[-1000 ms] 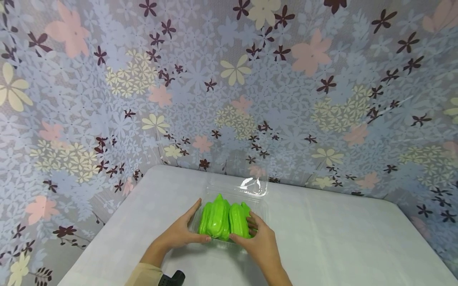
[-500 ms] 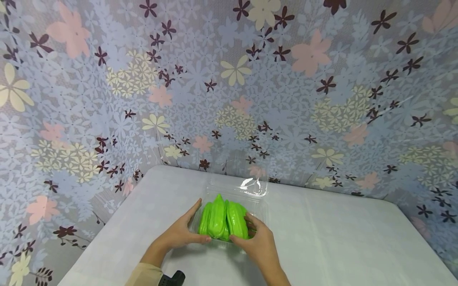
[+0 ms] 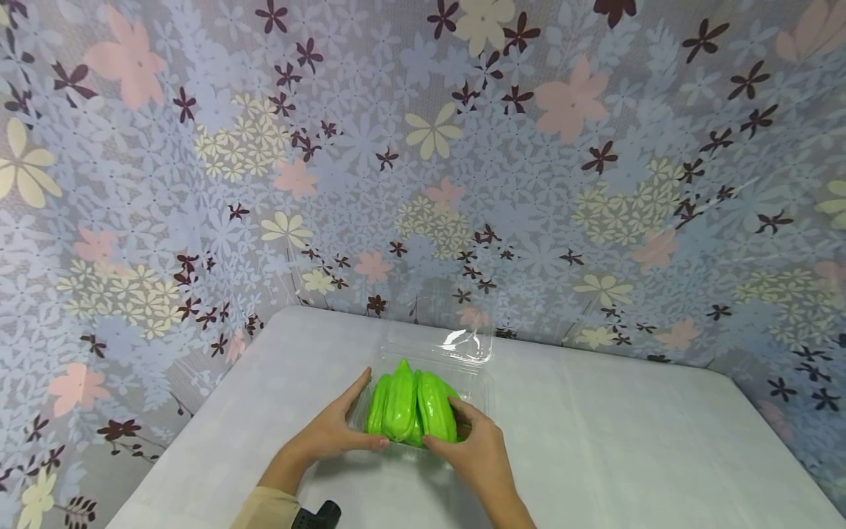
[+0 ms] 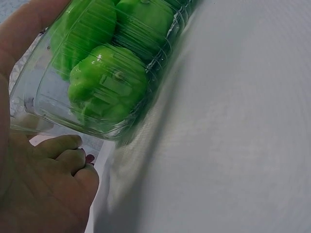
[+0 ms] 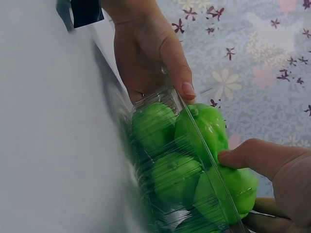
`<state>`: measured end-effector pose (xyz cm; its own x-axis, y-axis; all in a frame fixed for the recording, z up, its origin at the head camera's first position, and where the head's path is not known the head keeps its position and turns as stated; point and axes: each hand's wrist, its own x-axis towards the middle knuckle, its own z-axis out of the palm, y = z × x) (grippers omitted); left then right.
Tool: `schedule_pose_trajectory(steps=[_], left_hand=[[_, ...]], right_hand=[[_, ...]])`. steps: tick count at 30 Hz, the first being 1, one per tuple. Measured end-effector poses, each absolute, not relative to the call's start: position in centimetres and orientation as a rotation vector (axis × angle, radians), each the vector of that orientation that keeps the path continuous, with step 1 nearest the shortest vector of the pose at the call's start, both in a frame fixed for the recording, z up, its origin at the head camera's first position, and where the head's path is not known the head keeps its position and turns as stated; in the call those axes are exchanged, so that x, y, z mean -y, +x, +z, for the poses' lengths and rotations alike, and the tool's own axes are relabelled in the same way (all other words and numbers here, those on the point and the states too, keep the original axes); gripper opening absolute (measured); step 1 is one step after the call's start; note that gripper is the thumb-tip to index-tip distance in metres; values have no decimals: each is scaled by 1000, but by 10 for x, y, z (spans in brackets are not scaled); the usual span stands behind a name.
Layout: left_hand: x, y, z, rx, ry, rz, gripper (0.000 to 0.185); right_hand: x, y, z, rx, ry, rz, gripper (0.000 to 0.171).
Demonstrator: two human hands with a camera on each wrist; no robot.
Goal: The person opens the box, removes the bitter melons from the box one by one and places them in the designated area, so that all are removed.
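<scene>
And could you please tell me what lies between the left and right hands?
In the head view, green peppers in an open clear plastic container lie between them.

No lettering, label, brand, number or sign can be read in any of the three views.
</scene>
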<state>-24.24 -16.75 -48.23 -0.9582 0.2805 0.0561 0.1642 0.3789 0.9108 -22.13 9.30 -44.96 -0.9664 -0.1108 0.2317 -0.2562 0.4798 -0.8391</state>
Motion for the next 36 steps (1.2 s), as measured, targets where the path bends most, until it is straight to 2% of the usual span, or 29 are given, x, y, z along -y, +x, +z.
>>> schedule_pose_trajectory(steps=[36], left_hand=[[164, -240, -480, -2564, 366, 1574, 122]], right_hand=[[-105, -222, -441, 2533, 191, 1763, 76]])
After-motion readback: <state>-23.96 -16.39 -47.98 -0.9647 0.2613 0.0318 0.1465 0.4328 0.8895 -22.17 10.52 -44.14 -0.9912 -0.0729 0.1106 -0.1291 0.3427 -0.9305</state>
